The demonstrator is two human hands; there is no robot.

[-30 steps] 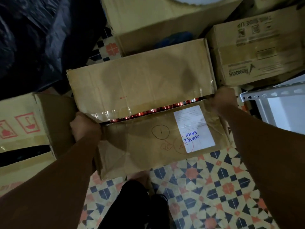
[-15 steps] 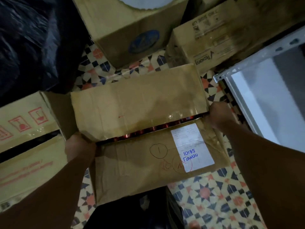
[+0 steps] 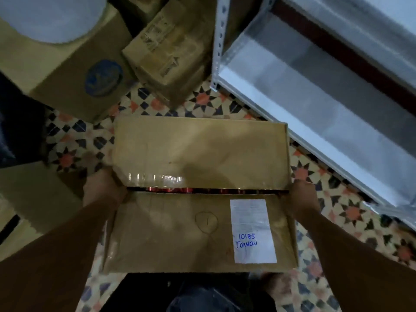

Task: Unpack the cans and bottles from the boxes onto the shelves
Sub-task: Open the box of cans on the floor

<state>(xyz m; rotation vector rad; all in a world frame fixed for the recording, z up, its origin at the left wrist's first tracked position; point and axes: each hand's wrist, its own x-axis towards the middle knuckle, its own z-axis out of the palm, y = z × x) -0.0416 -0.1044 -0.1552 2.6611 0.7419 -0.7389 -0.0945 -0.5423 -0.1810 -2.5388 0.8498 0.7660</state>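
Note:
I hold a brown cardboard box (image 3: 198, 154) in front of me, above the patterned floor. My left hand (image 3: 101, 188) grips its left end and my right hand (image 3: 302, 198) grips its right end. The two top flaps meet with a narrow gap, and red cans (image 3: 171, 189) show through it. A white label (image 3: 253, 230) with blue writing is stuck on the near flap. The metal shelf rack (image 3: 315, 91) stands to the right, with its lowest shelf bare.
More cardboard boxes sit on the floor: a large one with a blue round logo (image 3: 74, 70) at the back left, a smaller one (image 3: 166, 50) behind, and another (image 3: 29, 199) at my left. The tiled floor (image 3: 202, 102) shows between box and rack.
The box has been lifted and carried to the right, away from the other boxes. The shelf rack has come much closer and fills the right side of the view. Both hands keep their grip.

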